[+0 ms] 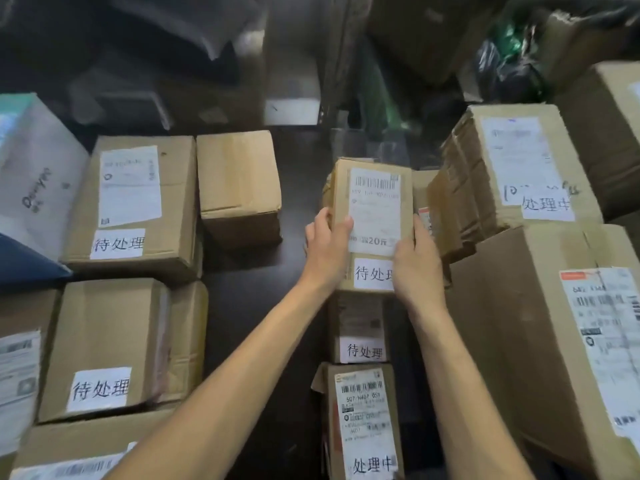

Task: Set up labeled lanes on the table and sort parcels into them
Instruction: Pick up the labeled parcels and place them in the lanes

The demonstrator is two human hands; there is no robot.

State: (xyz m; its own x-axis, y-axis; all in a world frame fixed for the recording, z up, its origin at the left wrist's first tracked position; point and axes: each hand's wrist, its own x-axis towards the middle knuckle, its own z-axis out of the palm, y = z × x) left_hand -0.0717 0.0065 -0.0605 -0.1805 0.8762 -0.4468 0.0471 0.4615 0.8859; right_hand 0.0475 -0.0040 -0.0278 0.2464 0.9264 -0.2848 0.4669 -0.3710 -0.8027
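A small brown parcel with a white shipping label and a handwritten white tag lies at the centre of the dark table. My left hand grips its left side, thumb on the label. My right hand grips its right side, covering part of the tag. Nearer to me in the same column lie two more tagged parcels, one small and one longer. Left of the column stand tagged boxes, one at the back and one in front.
A plain box stands left of centre. On the right, a tagged box leans on a large carton. A white bag parcel lies at far left. Dark bags and cartons crowd the back. A bare strip runs between the columns.
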